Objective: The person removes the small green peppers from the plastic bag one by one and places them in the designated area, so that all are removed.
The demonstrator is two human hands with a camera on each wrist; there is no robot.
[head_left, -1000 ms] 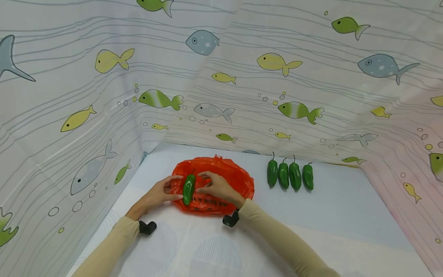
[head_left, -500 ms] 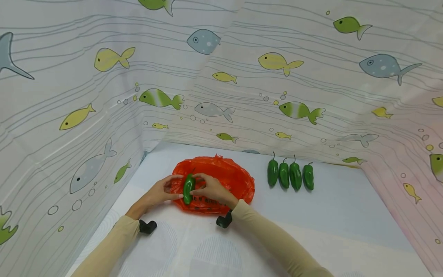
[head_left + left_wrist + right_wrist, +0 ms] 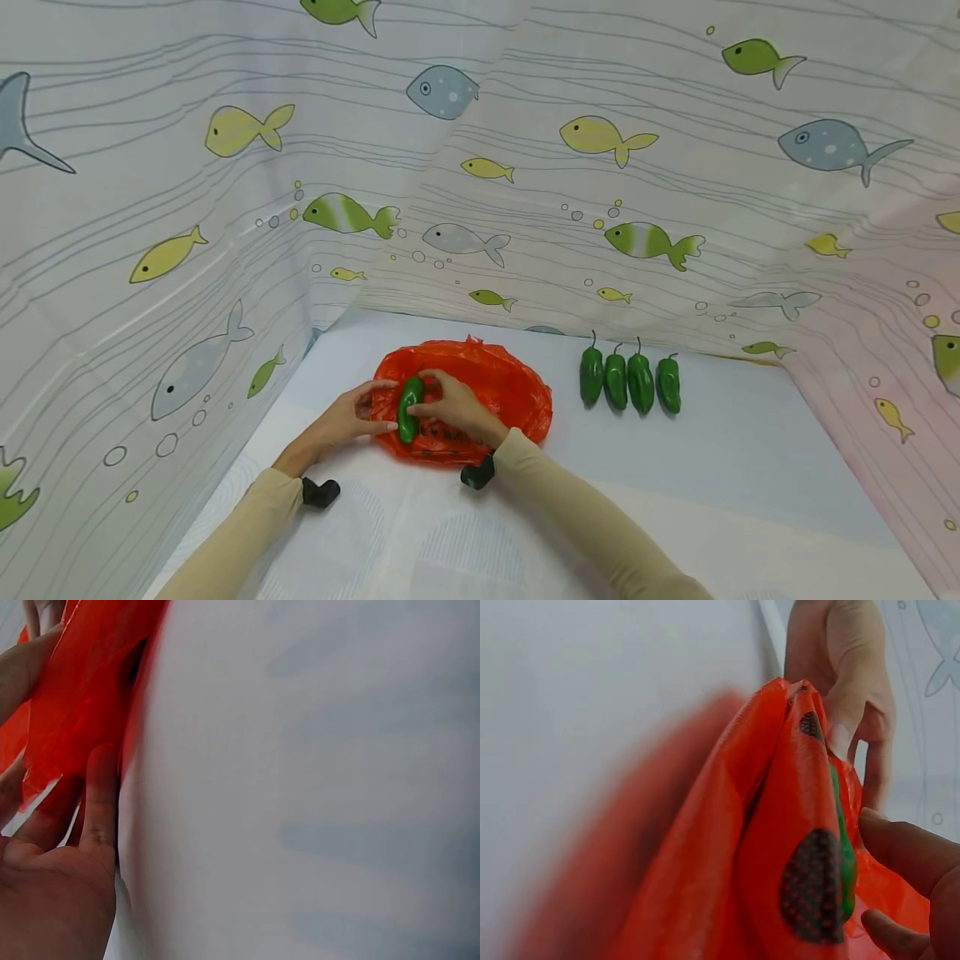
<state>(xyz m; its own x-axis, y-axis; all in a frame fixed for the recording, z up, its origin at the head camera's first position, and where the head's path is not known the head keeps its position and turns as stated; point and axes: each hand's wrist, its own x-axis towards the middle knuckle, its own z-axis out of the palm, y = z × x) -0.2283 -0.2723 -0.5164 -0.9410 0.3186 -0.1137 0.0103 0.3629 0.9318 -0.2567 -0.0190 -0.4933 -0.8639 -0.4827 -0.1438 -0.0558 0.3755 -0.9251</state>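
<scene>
In the head view a red plastic bag [image 3: 517, 367] lies spread with its mouth open on the table, with dark print on its front. A glossy green chili pepper [image 3: 409, 423] stands slightly tilted at its left side. My right hand [image 3: 457, 412] pinches the pepper from the right, thumb over its middle and index finger at the stem end. My left hand [image 3: 341, 421] holds the bag's left rim, fingers spread close beside the pepper. The left wrist view has its fingers [image 3: 101, 802] against red film. Bag folds [image 3: 787, 847] hide most of the pepper [image 3: 846, 840] in the right wrist view.
Several green chili peppers [image 3: 641, 383] lie in a row to the right of the bag, stems toward the back. A white sheet with fish prints [image 3: 480, 167] rises behind and at both sides. Pale patterned cloth [image 3: 420, 533] covers the table in front.
My right hand has moved left from just beside the pepper until its thumb and index finger meet it. The pepper's top leans slightly further right. My left hand stays in place.
</scene>
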